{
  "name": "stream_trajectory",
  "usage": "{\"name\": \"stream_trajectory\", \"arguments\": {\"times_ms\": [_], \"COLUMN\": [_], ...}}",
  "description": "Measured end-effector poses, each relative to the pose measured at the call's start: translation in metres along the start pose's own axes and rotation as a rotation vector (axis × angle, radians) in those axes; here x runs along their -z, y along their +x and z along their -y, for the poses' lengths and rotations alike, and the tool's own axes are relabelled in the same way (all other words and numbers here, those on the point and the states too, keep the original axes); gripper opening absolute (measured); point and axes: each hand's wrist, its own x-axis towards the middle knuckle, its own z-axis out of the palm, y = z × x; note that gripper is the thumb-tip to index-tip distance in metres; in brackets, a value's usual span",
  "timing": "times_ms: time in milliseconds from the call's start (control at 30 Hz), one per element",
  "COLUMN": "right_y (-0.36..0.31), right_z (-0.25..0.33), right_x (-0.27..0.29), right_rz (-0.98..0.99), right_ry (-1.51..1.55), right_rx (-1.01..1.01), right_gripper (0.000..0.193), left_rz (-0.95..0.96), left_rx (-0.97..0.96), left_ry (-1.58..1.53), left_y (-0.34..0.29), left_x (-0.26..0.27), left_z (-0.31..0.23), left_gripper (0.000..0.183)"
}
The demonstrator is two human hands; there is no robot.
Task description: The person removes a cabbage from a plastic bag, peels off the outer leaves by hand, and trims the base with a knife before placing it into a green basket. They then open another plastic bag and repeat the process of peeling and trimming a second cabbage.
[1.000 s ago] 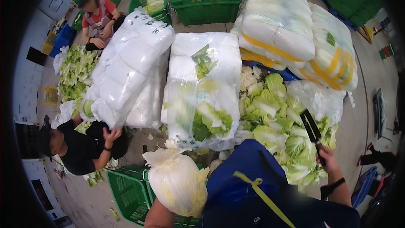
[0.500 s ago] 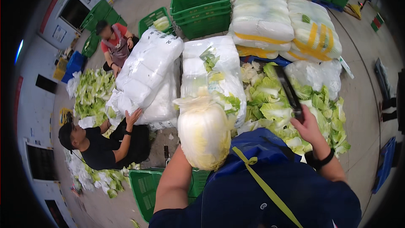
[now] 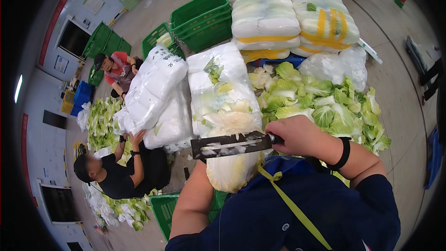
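Note:
My right hand (image 3: 296, 135) is closed round the dark handle of a cleaver (image 3: 204, 148). Its broad black blade lies level across a pale napa cabbage (image 3: 232, 173), with wet white bits stuck on it. Frayed cut leaves (image 3: 234, 120) show just beyond the blade. My left forearm (image 3: 191, 200) runs up behind the cabbage, which rests in my left hand; the fingers are hidden by the cabbage and blade. Whether the edge is in the cabbage, I cannot tell.
Loose cabbage leaves (image 3: 325, 107) heap at the right. Wrapped white bundles (image 3: 216, 72) lie ahead, with bagged cabbages (image 3: 265, 16) behind. Green crates (image 3: 200, 18) stand farther back, another crate (image 3: 162, 209) near my left elbow. Two people work at the left; one person (image 3: 116, 172) touches a bundle.
My right hand has swung the cleaver from the right, over the leaves, leftward onto the cabbage. The view has shifted slightly. The cabbage stays in front of me.

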Motion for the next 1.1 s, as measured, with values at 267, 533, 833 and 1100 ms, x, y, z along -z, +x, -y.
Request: {"name": "stream_trajectory", "arguments": {"times_ms": [267, 533, 833, 1100], "right_y": [-0.05, -0.116, -0.088, 0.011], "right_z": [-0.008, -0.054, -0.085, -0.139], "right_x": [-0.017, -0.05, -0.083, -0.159], "right_rz": [-0.072, -0.2, 0.069, 0.218], "right_ry": [0.012, 0.068, 0.727, 0.651], "right_rx": [-0.044, -0.077, -0.246, -0.537], "right_gripper": [0.025, 0.029, 0.035, 0.053], "left_rz": [0.002, -0.021, -0.112, -0.391], "left_rx": [0.095, 0.203, 0.318, 0.357], "left_ry": [0.084, 0.084, -0.073, -0.461], "left_y": [0.004, 0.008, 0.008, 0.041], "left_x": [-0.014, -0.013, 0.035, 0.159], "left_z": [0.029, 0.072, 0.082, 0.058], "left_gripper": [0.066, 0.072, 0.08, 0.068]}}
